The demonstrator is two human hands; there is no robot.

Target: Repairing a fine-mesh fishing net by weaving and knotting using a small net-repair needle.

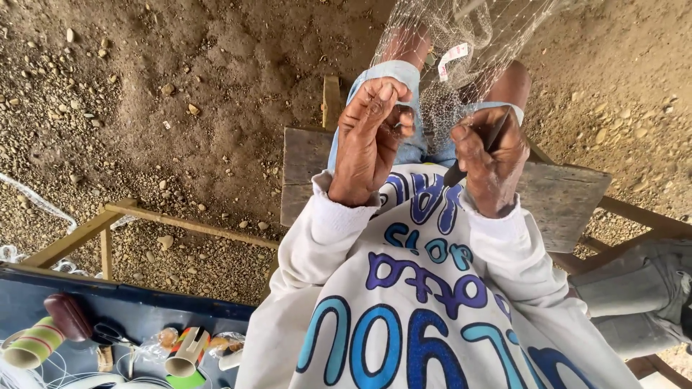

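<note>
Outdoor setting in even daylight: bare earthen ground strewn with small stones and pebbles, finer and paler toward the upper right. A weathered wooden bench of grey planks crosses the middle, beside a frame of pale wooden rails at left. At lower left, a dark blue tabletop carries striped thread cones, scissors and loose white line.
</note>
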